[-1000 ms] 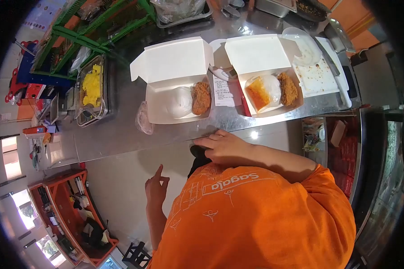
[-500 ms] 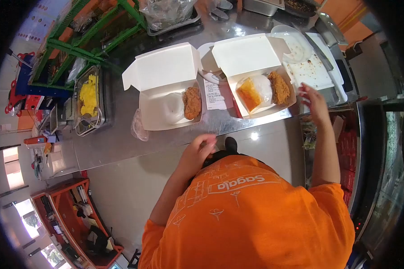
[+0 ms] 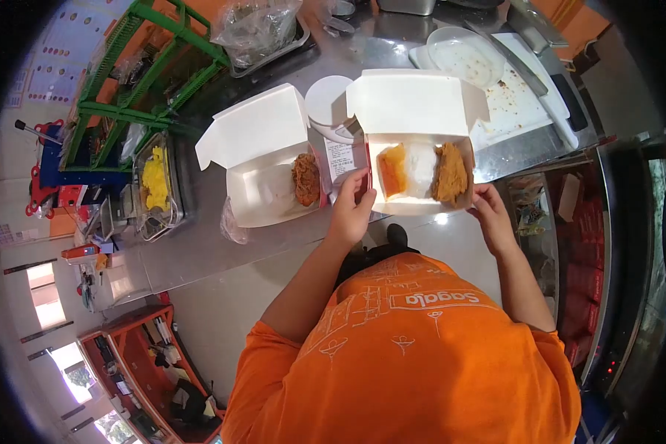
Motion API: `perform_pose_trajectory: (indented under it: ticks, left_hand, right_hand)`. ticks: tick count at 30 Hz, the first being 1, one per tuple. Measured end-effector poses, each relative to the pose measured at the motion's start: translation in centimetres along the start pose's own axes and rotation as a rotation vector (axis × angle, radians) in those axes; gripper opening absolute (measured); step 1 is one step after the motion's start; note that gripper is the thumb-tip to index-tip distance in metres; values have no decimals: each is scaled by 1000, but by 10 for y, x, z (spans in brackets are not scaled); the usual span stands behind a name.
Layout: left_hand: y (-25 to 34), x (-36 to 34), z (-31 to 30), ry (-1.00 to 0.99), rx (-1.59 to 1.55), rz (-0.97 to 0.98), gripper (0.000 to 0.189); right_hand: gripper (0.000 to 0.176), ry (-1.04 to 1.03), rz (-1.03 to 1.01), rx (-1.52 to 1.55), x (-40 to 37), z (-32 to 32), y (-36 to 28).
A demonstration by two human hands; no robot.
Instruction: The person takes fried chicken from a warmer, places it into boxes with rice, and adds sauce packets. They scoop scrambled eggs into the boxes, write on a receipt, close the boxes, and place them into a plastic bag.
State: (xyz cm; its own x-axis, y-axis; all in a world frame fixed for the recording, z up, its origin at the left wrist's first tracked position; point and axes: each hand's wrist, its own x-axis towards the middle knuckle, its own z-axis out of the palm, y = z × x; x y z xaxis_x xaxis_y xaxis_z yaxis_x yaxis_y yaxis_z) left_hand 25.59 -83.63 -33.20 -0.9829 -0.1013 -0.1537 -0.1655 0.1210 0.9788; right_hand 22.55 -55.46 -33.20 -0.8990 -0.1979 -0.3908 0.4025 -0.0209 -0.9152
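My left hand (image 3: pixel 353 211) grips the left side of an open white takeaway box (image 3: pixel 411 102), thumb against its wall. At its right front corner my right hand (image 3: pixel 492 218) closes on the edge. In this box lie an orange sauce packet (image 3: pixel 392 172), a white mound of rice (image 3: pixel 420 169) in clear wrap, and a piece of fried chicken (image 3: pixel 450 174). To the left stands a second open takeaway box (image 3: pixel 257 122) with its own fried chicken (image 3: pixel 305 179); whatever lies beside that piece is hard to make out.
A printed receipt (image 3: pixel 340 159) lies between the boxes. Further right are a white cutting board (image 3: pixel 522 115), a knife (image 3: pixel 514 63) and a clear lid (image 3: pixel 462 59). A container of yellow food (image 3: pixel 154 181) and a green rack (image 3: pixel 122 111) stand left. A crumpled plastic bag (image 3: pixel 234 222) sits near the edge.
Both hands have come to the right box and taken hold of its sides. That box has shifted toward me and its contents look more upright. The view has also moved.
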Motion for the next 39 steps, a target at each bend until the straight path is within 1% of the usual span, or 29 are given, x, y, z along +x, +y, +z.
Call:
perform_pose_trajectory:
  ticks: [2, 3, 5, 6, 7, 8, 11, 13, 14, 15, 17, 18, 21, 22, 23, 24, 26, 27, 28, 29, 30, 31, 32, 33, 34, 35, 36, 38, 39]
  left_hand:
    - [3, -6, -3, -14, 6, -40, 45]
    - [6, -7, -1, -23, 53, -2, 47]
    - [18, -9, 4, -36, 146, 73, 51]
    - [24, -9, 7, -3, 189, 33, 51]
    - [30, -8, 10, 29, 230, -7, 50]
    - [32, -7, 11, 64, 265, -45, 50]
    - [29, -6, 5, -52, 341, -136, 45]
    - [35, -11, 5, -54, 434, -116, 40]
    - [39, -15, 6, -54, 480, -105, 38]
    - [38, -18, 6, -41, 484, -55, 37]
    - [49, -24, 4, -38, 468, -61, 34]
    - [58, -26, 2, -36, 459, -63, 33]
    - [93, -40, -23, -9, 401, 35, 29]
    - [104, -45, -33, 30, 426, 41, 27]
    - [113, -51, -44, 69, 451, 48, 26]
    - [123, -58, -57, 108, 477, 55, 25]
    - [141, -83, -90, 215, 605, -75, 21]
    - [135, -96, -108, 330, 564, -28, 18]
    - [128, -108, -127, 435, 519, 23, 16]
    - [138, -124, -149, 451, 674, -82, 12]
    - [135, -142, -170, 534, 637, -127, 12]
    - [124, -160, -194, 566, 521, -134, 15]
    - [115, -179, -217, 610, 518, -151, 16]
    - [107, -196, -237, 656, 515, -171, 17]
    - [101, -212, -254, 702, 662, -244, 18]
    - [94, -227, -271, 746, 810, -318, 20]
    - [83, -245, -291, 737, 759, -327, 21]
    - [53, -271, -338, 716, 664, -348, 23]
    - [41, -274, -358, 688, 726, -316, 24]
  right_hand:
    - [23, -41, 61, 110, -2, -7, 8]
    - [34, 0, 81, 178, -5, -5, 7]
    - [41, -70, 130, 361, -8, -6, -5]
    - [45, -106, 155, 452, -8, -6, -8]
    - [58, -135, 170, 453, -6, -9, -8]
    - [61, -165, 163, 455, -5, -11, -7]
    - [70, -251, 155, 468, -4, -12, -4]
    - [74, -303, 162, 480, -8, -13, -6]
    - [74, -294, 141, 470, -11, -13, -5]
    - [75, -284, 119, 460, -14, -14, -2]
    - [77, -261, 87, 437, -25, -13, -4]
    - [79, -250, 77, 423, -32, -10, -13]
    - [81, -231, 31, 338, -45, 10, -56]
    - [82, -226, 10, 305, -48, 19, -71]
    - [83, -270, 25, 281, -47, 26, -83]
    - [82, -330, 9, 260, -47, 38, -96]
    - [80, -443, -26, 223, -46, 74, -115]
    - [79, -529, 12, 230, -44, 93, -116]
    - [78, -605, 46, 239, -41, 113, -113]
    - [75, -755, 24, 228, -33, 139, -109]
    - [73, -905, 7, 214, -27, 167, -103]
    - [74, -971, 49, 196, -26, 195, -99]
    - [75, -1040, 93, 176, -25, 226, -94]
    - [75, -1059, 72, 143, -24, 260, -80]
    - [75, -1079, 53, 109, -26, 293, -63]
    - [75, -1096, 175, 152, -30, 321, -50]
    - [75, -1110, 295, 198, -34, 347, -37]
    - [73, -1101, 469, 250, -40, 404, -11]
    - [72, -1102, 561, 272, -41, 426, 3]
